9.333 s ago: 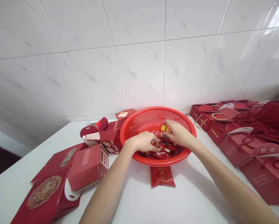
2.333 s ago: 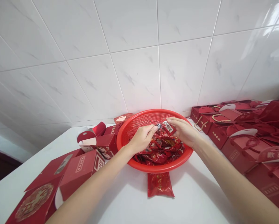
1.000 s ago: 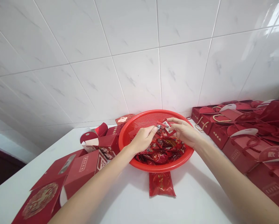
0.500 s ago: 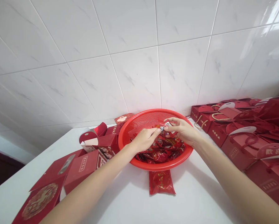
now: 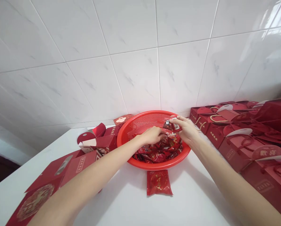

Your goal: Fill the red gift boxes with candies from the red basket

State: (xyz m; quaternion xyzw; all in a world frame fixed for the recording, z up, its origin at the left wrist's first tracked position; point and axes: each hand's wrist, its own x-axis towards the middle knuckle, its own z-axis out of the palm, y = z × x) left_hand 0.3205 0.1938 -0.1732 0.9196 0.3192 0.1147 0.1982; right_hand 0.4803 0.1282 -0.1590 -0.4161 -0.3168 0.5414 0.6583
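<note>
A red plastic basket (image 5: 154, 168) holds a heap of red-wrapped packets (image 5: 158, 156). Over the heap, my left hand (image 5: 152, 135) has its fingers curled down among the wrappers; what they hold, if anything, is hidden. At the basket's right side, my right hand (image 5: 185, 127) grips small wrapped candies (image 5: 168, 124), one dark with a silvery top and one red and white. A flat red packet (image 5: 158, 183) with gold print lies on the white table just in front of the basket.
Red gift boxes (image 5: 43, 175), some with open flaps, stand on the left of the white table (image 5: 121, 201). Rows of red boxes with rope handles (image 5: 234, 150) fill the right. A tiled wall (image 5: 135, 78) rises behind.
My left hand has moved away from the candies at my right fingertips and down to the heap. My right hand still holds the candies, now slightly raised. The view has shifted a little.
</note>
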